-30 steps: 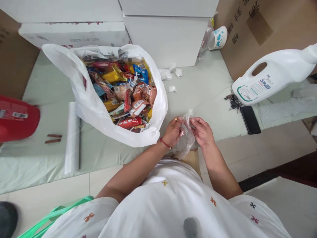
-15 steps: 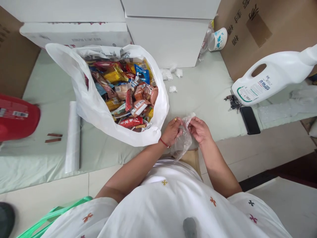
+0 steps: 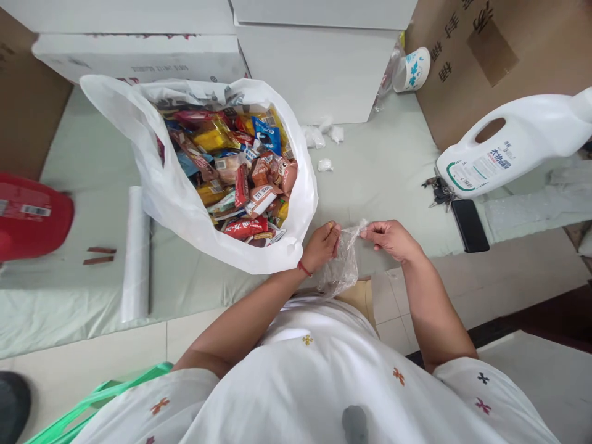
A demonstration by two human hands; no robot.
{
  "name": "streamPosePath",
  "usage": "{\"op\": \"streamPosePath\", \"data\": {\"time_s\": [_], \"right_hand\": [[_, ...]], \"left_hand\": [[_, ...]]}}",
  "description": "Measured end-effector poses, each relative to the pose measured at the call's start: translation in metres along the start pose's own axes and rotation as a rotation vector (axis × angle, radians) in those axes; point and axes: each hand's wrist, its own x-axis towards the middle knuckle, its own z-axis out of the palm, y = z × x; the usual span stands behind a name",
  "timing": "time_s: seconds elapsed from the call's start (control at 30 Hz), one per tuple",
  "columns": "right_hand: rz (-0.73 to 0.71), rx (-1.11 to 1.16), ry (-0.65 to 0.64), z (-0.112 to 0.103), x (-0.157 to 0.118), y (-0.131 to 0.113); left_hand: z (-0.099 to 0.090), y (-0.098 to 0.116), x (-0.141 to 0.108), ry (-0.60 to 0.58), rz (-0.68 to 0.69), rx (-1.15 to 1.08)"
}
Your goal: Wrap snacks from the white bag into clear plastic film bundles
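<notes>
A thin clear plastic bag (image 3: 343,268) hangs between my two hands at the table's front edge, its lower part slack. My left hand (image 3: 322,246), with a red cord at the wrist, is closed on the bag's upper left side. With thumb and fingertips, my right hand (image 3: 388,237) pinches the bag's upper right corner. Just left of my hands stands a large white plastic bag (image 3: 250,259), its mouth wide and full of small wrapped snacks (image 3: 240,179) in red, yellow, blue and brown.
White crumpled bits (image 3: 325,164) lie beyond my hands. A detergent jug (image 3: 504,148), keys (image 3: 438,190) and a black phone (image 3: 470,225) lie right. Left are a clear film roll (image 3: 137,259), brown strips (image 3: 99,255) and a red bucket (image 3: 34,216). White boxes (image 3: 309,74) stand behind.
My right hand has moved to the right, away from my left hand, drawing the clear bag's upper edge out between them. My left hand has hardly moved.
</notes>
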Motion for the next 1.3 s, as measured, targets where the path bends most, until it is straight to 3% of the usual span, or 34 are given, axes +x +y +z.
{"op": "streamPosePath", "data": {"time_s": [0.27, 0.37, 0.57, 0.73, 0.9, 1.07, 1.2, 1.3], "right_hand": [[0.011, 0.124, -0.001, -0.007, -0.003, -0.005], [0.021, 0.235, 0.007, -0.005, -0.006, 0.001], [0.048, 0.461, 0.091, 0.016, -0.01, 0.014], [-0.022, 0.402, 0.197, 0.043, -0.01, 0.021], [-0.157, 0.358, 0.397, 0.035, -0.008, 0.029], [-0.12, 0.508, 0.396, 0.031, -0.008, 0.034], [-0.051, 0.578, 0.482, 0.053, -0.005, 0.031], [-0.07, 0.453, 0.462, 0.066, -0.003, 0.034]], "left_hand": [[0.001, 0.012, -0.003, -0.149, -0.2, -0.268], [0.001, 0.015, -0.002, -0.143, -0.247, -0.298], [0.009, 0.01, 0.002, 0.003, -0.231, -0.333], [0.016, 0.003, 0.006, 0.12, -0.145, -0.234], [0.01, -0.003, 0.007, 0.261, -0.035, -0.149], [0.006, -0.006, 0.006, 0.379, 0.034, -0.063], [0.014, -0.004, 0.005, 0.45, 0.033, -0.096], [0.017, -0.002, 0.006, 0.479, 0.044, -0.083]]}}
